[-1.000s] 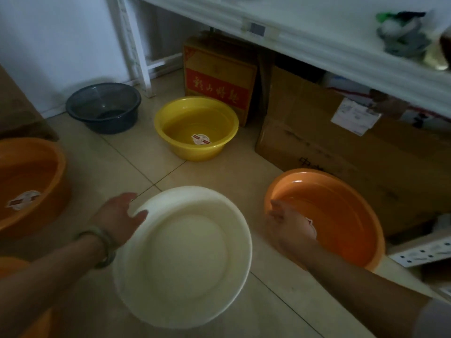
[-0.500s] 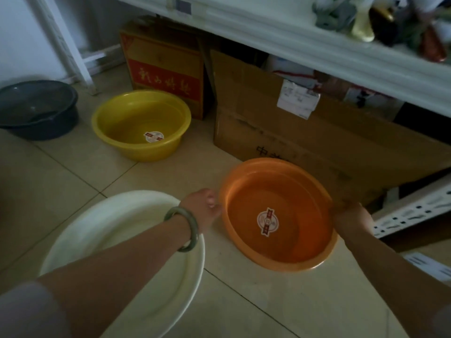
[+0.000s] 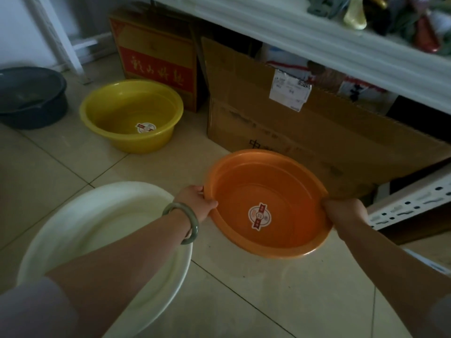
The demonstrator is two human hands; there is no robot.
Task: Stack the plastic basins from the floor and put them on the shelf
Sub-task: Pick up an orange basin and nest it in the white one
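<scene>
An orange basin (image 3: pixel 280 191) with a round sticker inside sits tilted just above the tiled floor at centre right. My left hand (image 3: pixel 195 202) grips its left rim and my right hand (image 3: pixel 346 213) grips its right rim. A white basin (image 3: pixel 97 223) lies on the floor at lower left, partly under my left forearm. Farther back stand a yellow basin (image 3: pixel 129 113) and, at the left edge, a dark grey basin (image 3: pixel 29 96). The white shelf (image 3: pixel 317 42) runs across the top.
Under the shelf stand a large brown carton (image 3: pixel 280 132) with a white label and a red-and-yellow box (image 3: pixel 156 57). A white perforated rail (image 3: pixel 415 203) lies at the right. Small items sit on the shelf at top right. A white shelf post (image 3: pixel 56 37) rises at the upper left.
My left hand left the white basin and took the orange basin's left rim. My right hand moved to its right rim. The orange basin now tilts off the floor; my view shifted right.
</scene>
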